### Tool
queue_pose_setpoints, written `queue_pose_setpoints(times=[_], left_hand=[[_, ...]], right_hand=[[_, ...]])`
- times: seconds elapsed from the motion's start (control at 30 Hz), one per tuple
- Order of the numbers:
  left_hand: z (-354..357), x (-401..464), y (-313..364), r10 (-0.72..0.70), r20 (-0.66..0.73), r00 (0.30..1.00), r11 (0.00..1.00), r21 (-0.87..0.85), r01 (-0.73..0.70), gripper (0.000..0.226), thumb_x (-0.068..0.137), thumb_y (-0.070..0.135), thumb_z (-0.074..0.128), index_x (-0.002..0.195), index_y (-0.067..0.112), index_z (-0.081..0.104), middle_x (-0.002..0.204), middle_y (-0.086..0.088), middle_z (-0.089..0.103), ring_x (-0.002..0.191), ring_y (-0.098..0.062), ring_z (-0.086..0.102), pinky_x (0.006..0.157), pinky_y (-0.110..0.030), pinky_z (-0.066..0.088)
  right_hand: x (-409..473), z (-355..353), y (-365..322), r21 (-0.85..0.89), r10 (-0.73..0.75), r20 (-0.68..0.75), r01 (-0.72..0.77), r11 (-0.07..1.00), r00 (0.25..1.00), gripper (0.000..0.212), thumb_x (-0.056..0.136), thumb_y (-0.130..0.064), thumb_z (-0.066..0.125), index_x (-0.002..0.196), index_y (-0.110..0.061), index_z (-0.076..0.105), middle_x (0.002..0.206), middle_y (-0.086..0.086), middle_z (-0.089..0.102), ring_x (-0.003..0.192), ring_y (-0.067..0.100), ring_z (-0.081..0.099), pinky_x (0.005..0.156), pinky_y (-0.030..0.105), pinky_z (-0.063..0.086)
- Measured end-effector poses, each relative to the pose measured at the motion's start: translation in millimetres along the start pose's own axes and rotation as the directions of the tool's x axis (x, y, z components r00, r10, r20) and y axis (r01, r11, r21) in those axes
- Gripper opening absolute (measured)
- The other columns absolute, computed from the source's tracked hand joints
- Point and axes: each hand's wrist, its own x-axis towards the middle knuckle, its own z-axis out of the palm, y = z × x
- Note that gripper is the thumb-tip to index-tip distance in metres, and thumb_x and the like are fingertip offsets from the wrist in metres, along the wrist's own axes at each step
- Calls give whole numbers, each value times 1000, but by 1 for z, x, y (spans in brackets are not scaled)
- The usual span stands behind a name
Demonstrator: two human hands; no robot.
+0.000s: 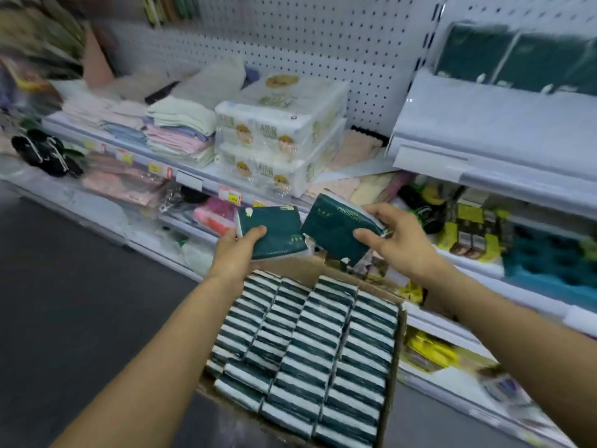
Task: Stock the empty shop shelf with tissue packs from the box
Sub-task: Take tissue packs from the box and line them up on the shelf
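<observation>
Two dark green tissue packs (274, 232) (336, 232) held above the box (399, 347); more stand packed in rows inside.

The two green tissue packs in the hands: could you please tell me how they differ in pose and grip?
The left pack lies nearly level, while the right pack is tilted, its far corner raised. The left hand supports its pack from below with the thumb on top; the right hand pinches its pack at the right edge. Both are dark green, the same kind, and held above the box.
</observation>
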Motion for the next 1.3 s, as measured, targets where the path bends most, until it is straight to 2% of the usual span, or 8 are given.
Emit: queue_pose_setpoints(times=[0.1,0.17,0.3,0.47,0.7,0.93,1.13,1.3], left_hand=[[23,-13,42,93,62,994,992,76,-97,29,88,26,70,111,11,62,104,-9,72,92,-24,69,80,-42,59],[42,-19,65,129,120,984,984,107,-142,33,85,28,73,111,12,63,106,-10,73,95,-26,70,88,-48,57],[83,-34,96,182,225,957,975,85,-206,33,90,22,70,117,7,59,107,-13,70,89,-23,70,72,-38,61],[136,-56,131,303,270,914,948,9,-318,18,91,21,68,105,12,61,105,-10,70,91,-21,68,72,-36,61],[263,-82,153,401,323,857,915,-90,-394,24,92,22,66,110,9,59,99,-8,70,85,-19,69,63,-31,60],[378,-70,147,343,393,853,930,-17,-366,24,91,23,68,110,12,59,105,-8,70,92,-19,70,65,-29,60],[428,-40,136,265,372,890,959,-8,-282,19,90,24,69,104,14,61,105,-8,72,95,-20,70,67,-33,59],[458,-24,135,263,366,893,958,7,-285,21,90,25,69,106,14,62,107,-7,72,97,-21,70,74,-37,60]], right_hand=[[-5,-42,-30,-1,-46,-56,46,999,997,21,87,-14,70,100,-29,64,96,-14,68,88,-2,62,75,15,46],[-6,-67,-43,8,-48,-102,49,999,994,20,87,-13,70,103,-24,64,98,-8,70,92,9,65,78,22,51],[-10,-119,-55,-44,-95,-225,88,995,970,23,87,-18,70,109,-22,65,101,-6,70,95,15,65,81,31,53],[-18,-206,-49,-180,-175,-390,111,977,904,21,86,-14,71,106,-19,66,99,-3,67,93,13,62,75,30,54],[-21,-330,11,-333,-94,-508,-94,938,856,34,89,-19,69,121,-16,58,110,-2,59,98,18,54,82,29,40],[3,-391,79,-403,-66,-514,-172,899,855,33,93,-15,63,124,-25,60,119,2,58,107,20,52,91,28,38],[35,-413,123,-513,-112,-483,-176,840,869,50,85,-11,72,131,-22,55,122,3,48,109,16,42,90,28,42],[76,-430,141,-497,-124,-502,-168,851,856,49,87,-6,67,131,-21,55,128,3,45,119,21,41,96,32,43]])
